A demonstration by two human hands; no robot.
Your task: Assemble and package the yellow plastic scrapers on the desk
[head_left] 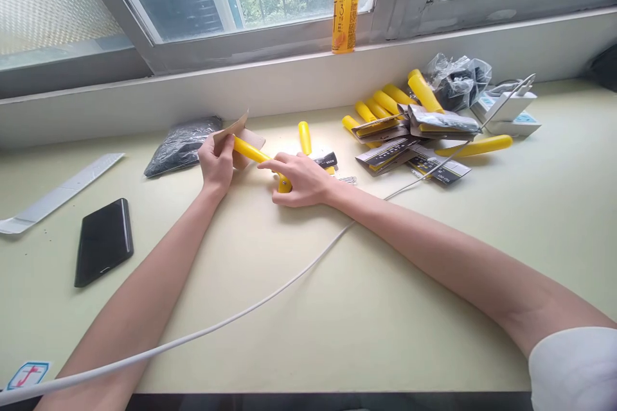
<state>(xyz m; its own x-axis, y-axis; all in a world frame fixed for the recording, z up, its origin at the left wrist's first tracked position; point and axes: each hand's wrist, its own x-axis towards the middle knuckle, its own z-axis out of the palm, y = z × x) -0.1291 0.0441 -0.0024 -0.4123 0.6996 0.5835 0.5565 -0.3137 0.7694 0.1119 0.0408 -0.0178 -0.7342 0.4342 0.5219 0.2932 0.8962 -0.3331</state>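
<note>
My left hand (pixel 216 164) pinches a folded brown cardboard sleeve (pixel 236 128). One end of a yellow-handled tool (pixel 251 149) lies against the cardboard beside my left thumb. At the tool's other end, my right hand (pixel 304 181) curls around its yellow head, which the fingers partly hide. What kind of tool it is cannot be made out. Just beyond my right hand lies another yellow handle (pixel 304 137), with a black printed card (pixel 326 160) near it. Small metal pieces (pixel 348 180) rest by my right wrist.
A pile of yellow-handled tools in card sleeves (pixel 385 135) lies at the back right, near a plastic bag (pixel 456 80) and a white power strip (pixel 508 115). A white cable (pixel 289 284) crosses the table. At left are a phone (pixel 104 241), a grey packet (pixel 183 144) and a strip (pixel 62 191).
</note>
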